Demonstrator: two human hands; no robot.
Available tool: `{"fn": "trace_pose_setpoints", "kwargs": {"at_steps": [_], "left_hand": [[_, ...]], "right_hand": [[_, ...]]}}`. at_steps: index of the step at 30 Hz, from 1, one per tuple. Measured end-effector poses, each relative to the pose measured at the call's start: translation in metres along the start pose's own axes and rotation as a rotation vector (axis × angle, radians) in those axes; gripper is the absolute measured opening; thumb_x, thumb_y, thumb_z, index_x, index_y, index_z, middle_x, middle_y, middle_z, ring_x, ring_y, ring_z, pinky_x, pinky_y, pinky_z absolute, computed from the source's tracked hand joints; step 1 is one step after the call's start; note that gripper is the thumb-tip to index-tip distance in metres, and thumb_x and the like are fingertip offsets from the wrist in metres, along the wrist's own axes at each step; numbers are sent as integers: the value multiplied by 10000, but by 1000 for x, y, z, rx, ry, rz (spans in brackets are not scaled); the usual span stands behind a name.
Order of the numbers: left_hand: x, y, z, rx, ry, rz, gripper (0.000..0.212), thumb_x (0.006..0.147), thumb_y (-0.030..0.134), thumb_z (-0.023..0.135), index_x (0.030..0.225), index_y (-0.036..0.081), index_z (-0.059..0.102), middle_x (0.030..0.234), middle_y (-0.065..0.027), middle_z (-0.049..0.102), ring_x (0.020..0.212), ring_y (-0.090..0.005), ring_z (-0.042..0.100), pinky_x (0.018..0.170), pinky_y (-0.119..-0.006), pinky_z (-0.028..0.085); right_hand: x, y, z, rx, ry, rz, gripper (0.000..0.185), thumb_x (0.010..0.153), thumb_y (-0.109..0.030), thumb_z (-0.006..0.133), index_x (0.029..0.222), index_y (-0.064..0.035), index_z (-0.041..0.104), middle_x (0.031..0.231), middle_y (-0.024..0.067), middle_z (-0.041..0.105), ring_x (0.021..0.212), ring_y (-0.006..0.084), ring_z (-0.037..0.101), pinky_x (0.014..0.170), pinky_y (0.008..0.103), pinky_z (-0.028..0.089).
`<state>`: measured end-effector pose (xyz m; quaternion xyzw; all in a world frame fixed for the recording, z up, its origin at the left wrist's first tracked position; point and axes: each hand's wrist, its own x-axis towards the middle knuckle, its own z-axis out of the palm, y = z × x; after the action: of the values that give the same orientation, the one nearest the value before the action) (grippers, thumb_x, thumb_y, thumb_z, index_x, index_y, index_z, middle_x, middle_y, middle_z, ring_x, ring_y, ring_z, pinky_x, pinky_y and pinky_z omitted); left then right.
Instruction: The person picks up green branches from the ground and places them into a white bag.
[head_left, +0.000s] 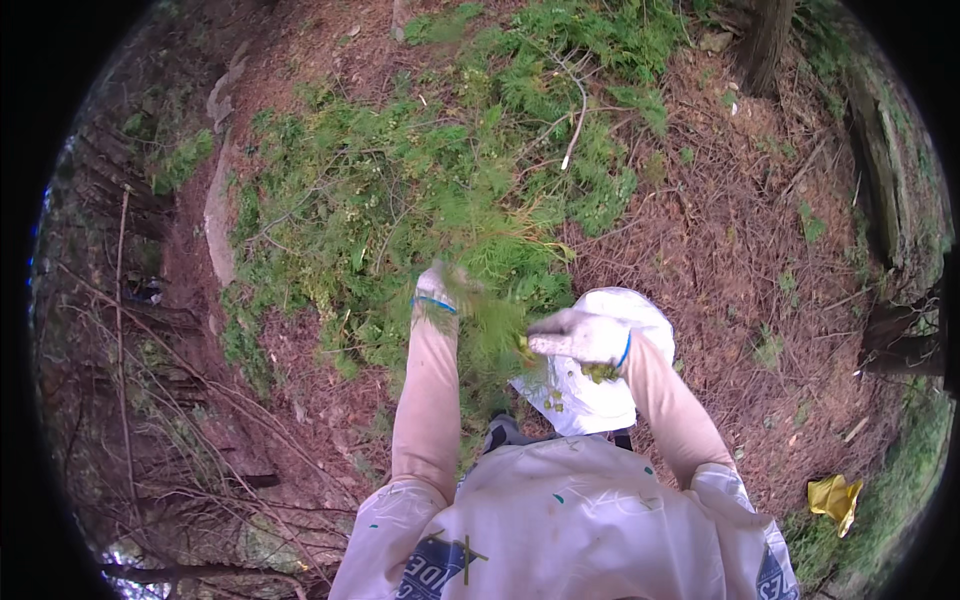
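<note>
My left hand (442, 286), in a whitish glove with a blue cuff edge, grips a leafy green conifer branch (491, 322) that is blurred by motion. My right hand (577, 335), in a matching glove, is at the branch's right side, its fingertips by small yellow-green cones. Blur hides whether those fingers close on anything. Below and behind the right hand a white bag (589, 405) lies spread in front of my body. Several small green cones (553, 401) show on it, and a further clump of cones (600, 372) sits just under the right wrist.
Cut conifer boughs (360, 195) cover the ground ahead, with a bare cut stem (576, 127) among them. A tree trunk (769, 45) rises at upper right. Dry, bare branches (124, 337) crowd the left. A yellow crumpled wrapper or bag (834, 501) lies at lower right.
</note>
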<state>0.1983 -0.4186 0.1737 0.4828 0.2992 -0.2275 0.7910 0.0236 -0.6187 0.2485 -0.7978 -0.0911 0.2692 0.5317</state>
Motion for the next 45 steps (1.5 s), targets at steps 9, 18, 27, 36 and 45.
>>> {"fn": "trace_pose_setpoints", "kwargs": {"at_steps": [9,18,27,36,45], "left_hand": [[50,-41,-8,560,127,231,338,978,413,424,986,130,608,821,-43,599,747,-179,575,684,-379,485],[67,-79,-9,2569,-130,255,270,890,227,585,1126,174,705,1213,-32,656,1065,-192,655,756,-356,564],[94,5,-62,1482,299,293,408,993,370,421,1297,121,529,1347,-72,545,1191,-250,545,981,-411,423],[10,-21,-28,-41,168,332,359,1014,370,376,929,58,533,729,-63,537,644,-202,511,572,-370,430],[106,-117,-192,274,767,400,338,994,307,412,876,62,613,663,-73,609,578,-220,596,505,-367,475]], "right_hand": [[-6,6,83,1615,163,45,389,914,-370,623,940,17,594,981,199,636,959,335,650,893,483,535],[-65,-27,95,713,351,332,276,906,-292,641,807,-36,603,690,23,566,588,86,514,507,253,426],[-122,35,46,306,990,308,271,908,-143,613,684,8,593,573,22,544,510,79,457,491,285,398],[-22,10,31,-127,804,-65,913,711,-409,807,1411,-25,363,1342,255,498,1276,382,463,1051,427,386],[37,24,134,-510,249,78,225,910,-239,563,977,-34,626,718,209,642,642,402,631,631,491,516]]}}
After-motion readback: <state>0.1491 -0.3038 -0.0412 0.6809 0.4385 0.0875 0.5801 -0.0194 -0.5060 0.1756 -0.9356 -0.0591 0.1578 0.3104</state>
